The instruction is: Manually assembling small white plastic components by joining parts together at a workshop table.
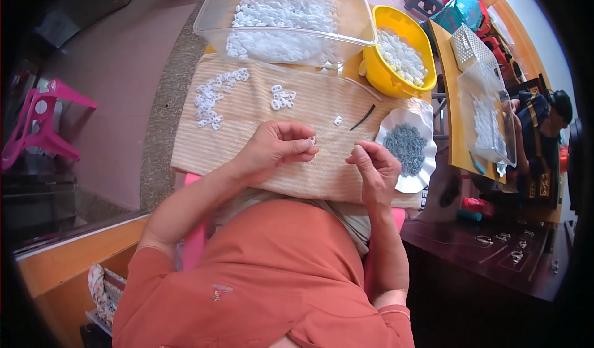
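Left hand (pixel 272 150) pinches a small white ring (pixel 313 141) at fingertips; right hand (pixel 376 168) curled narrow, contents unclear, beside white dish (pixel 427 125) of grey rings, over striped cloth (pixel 260 109).

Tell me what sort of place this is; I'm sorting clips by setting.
Probably a small hand-assembly workshop: a clear bin and yellow tub of small white parts, piles sorted on a striped cloth, another person working nearby.

Bare striped cloth (pixel 260 156) lies open at frame centre, between the hands and the loose white pieces (pixel 213 97); the clear tub (pixel 284 20) and yellow bowl (pixel 399 54) block the top; the white dish (pixel 408 147) crowds the right.
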The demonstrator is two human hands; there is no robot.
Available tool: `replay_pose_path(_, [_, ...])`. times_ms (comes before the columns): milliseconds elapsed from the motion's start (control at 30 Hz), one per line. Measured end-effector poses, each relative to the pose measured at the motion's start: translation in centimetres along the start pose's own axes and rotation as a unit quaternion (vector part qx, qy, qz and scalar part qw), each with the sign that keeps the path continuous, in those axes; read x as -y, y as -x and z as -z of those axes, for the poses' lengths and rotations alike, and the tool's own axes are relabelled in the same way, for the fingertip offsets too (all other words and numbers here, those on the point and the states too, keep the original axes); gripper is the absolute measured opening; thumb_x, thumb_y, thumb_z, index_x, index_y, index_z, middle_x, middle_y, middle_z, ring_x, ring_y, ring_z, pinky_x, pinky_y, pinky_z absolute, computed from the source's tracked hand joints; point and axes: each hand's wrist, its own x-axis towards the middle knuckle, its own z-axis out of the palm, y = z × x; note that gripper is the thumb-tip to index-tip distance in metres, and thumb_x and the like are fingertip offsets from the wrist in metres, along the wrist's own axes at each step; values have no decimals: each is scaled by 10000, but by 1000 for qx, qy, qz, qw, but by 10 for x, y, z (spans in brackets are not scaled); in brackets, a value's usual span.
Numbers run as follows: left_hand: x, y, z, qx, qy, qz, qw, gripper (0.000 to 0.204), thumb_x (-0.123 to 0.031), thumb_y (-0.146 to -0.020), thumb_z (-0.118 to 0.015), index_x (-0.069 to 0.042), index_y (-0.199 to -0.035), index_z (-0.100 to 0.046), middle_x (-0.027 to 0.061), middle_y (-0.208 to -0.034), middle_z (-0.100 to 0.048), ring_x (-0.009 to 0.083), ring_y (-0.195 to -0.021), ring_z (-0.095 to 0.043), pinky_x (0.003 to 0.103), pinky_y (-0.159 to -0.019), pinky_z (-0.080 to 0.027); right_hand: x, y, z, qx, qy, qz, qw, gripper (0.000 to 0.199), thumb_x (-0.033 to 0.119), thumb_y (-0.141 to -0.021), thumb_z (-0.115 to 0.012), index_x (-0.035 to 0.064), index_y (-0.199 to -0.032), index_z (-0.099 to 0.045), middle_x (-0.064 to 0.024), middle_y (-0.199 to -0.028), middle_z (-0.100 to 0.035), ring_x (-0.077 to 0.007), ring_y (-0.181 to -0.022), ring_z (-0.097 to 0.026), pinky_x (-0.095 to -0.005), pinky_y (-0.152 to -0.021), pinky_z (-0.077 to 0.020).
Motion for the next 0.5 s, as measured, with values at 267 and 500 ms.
replay_pose_path(267, [2, 0, 2, 0, 28, 13, 1000, 194, -35, -874, -666, 23, -1052, -614, 108, -957, -671, 183, -892, -680, 291, -788, -587, 0, -5, -33, 40, -117, -60, 991, 184, 104, -910, -656, -46, -1017, -656, -59, -834, -663, -138, -723, -652, -253, -690, -540])
replay_pose_path(500, [6, 0, 1, 22, 57, -7, 998, 184, -28, -884, -649, 22, -1059, -619, 115, -970, -674, 185, -882, -679, 283, -782, -583, 2, -4, -49, 82, -179, -79, 977, 163, 85, -912, -647, -36, -1021, -662, -72, -871, -691, -124, -744, -654, -241, -706, -539])
